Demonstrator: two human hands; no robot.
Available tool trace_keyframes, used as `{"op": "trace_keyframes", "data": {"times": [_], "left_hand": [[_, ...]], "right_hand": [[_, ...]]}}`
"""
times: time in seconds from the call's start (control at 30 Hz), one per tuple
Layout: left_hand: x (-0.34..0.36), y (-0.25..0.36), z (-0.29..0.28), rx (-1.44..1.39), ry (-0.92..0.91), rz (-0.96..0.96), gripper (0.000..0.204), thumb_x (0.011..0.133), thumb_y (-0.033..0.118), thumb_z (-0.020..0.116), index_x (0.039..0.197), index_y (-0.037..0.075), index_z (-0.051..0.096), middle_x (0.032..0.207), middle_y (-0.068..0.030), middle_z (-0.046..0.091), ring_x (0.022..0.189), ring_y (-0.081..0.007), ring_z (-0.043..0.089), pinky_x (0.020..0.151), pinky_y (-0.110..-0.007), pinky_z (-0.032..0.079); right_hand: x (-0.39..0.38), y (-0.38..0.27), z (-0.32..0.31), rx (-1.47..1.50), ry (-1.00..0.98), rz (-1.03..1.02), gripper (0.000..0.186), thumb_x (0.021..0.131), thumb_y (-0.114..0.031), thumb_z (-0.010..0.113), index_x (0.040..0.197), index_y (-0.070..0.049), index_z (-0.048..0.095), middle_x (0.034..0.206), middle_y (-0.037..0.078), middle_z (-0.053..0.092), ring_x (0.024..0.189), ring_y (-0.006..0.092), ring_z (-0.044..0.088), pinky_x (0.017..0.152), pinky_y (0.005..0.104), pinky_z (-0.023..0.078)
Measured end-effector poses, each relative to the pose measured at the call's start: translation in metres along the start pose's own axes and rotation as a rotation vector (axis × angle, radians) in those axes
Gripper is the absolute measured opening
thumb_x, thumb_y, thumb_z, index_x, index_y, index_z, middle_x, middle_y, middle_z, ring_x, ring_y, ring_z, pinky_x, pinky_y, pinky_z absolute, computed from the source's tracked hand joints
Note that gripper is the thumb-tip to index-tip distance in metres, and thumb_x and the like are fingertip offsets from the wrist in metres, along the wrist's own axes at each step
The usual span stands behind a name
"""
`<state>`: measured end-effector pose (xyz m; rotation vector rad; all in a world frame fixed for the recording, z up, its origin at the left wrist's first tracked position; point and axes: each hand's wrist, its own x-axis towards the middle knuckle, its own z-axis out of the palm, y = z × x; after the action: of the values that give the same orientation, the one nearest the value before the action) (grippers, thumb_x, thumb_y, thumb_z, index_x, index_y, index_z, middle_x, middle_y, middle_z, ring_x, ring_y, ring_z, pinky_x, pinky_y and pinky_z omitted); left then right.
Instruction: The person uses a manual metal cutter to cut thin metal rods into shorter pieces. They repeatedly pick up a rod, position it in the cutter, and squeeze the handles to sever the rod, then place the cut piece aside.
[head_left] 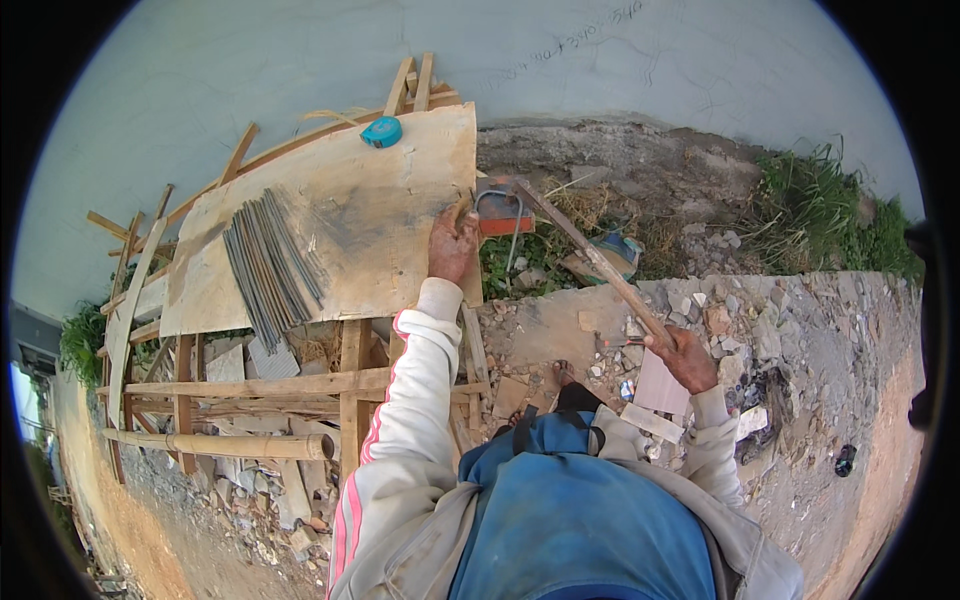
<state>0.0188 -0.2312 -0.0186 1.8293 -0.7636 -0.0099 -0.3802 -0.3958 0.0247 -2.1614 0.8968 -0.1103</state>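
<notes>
My left hand (453, 243) is closed at the right edge of a worn plywood board (370, 235), its fingers around one end of a bent metal rod (517, 228). The rod curves over a small orange-red block or plate (505, 222) beside the board, and one leg hangs down. My right hand (687, 361) grips the lower end of a long brown bar (598, 263). The bar slants up and left, its far end meeting the bent rod. Several straight metal rods (268, 265) lie in a bundle on the board. A blue tape measure (381, 132) sits near the board's far edge.
A rough timber frame (300, 385) holds up the board, with a bamboo pole (220, 444) along its near side. Rubble (790, 330) covers the ground at right. A pale wall (650, 75) rises behind, with weeds (810, 205) at its foot. A hammer-like tool (618, 342) lies below the bar.
</notes>
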Motion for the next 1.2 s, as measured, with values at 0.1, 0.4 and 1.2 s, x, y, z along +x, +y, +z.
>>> {"op": "trace_keyframes", "data": {"times": [0.1,0.4,1.2], "left_hand": [[-0.005,0.016,-0.016,-0.05,-0.005,-0.071,0.045,0.095,0.037,0.061,0.12,0.0,0.068,0.118,-0.0263,0.066,0.11,-0.0399,0.063,0.096,-0.044,0.049],[0.008,0.021,0.033,0.441,-0.397,-0.029,0.021,0.086,0.026,0.065,0.096,0.012,0.078,0.088,-0.0184,0.073,0.08,-0.0362,0.071,0.077,-0.044,0.055],[-0.031,0.112,0.028,-0.709,-0.38,-0.251,0.028,0.093,0.015,0.066,0.12,0.01,0.059,0.097,-0.0049,0.07,0.09,-0.0147,0.066,0.074,-0.029,0.054]], "right_hand": [[0.003,0.009,0.015,0.269,0.002,0.012,0.048,0.09,-0.046,0.074,0.091,0.001,0.066,0.069,-0.002,0.051,0.068,0.0094,0.046,0.059,0.032,0.04],[0.022,-0.003,0.056,0.511,0.124,-0.119,0.046,0.091,-0.049,0.072,0.097,-0.003,0.068,0.063,0.004,0.052,0.059,0.0146,0.05,0.058,0.0368,0.041],[0.174,-0.027,0.042,0.863,-0.395,-0.18,0.051,0.095,-0.035,0.072,0.134,-0.005,0.059,0.12,0.007,0.067,0.108,0.0173,0.062,0.091,0.0303,0.05]]}}
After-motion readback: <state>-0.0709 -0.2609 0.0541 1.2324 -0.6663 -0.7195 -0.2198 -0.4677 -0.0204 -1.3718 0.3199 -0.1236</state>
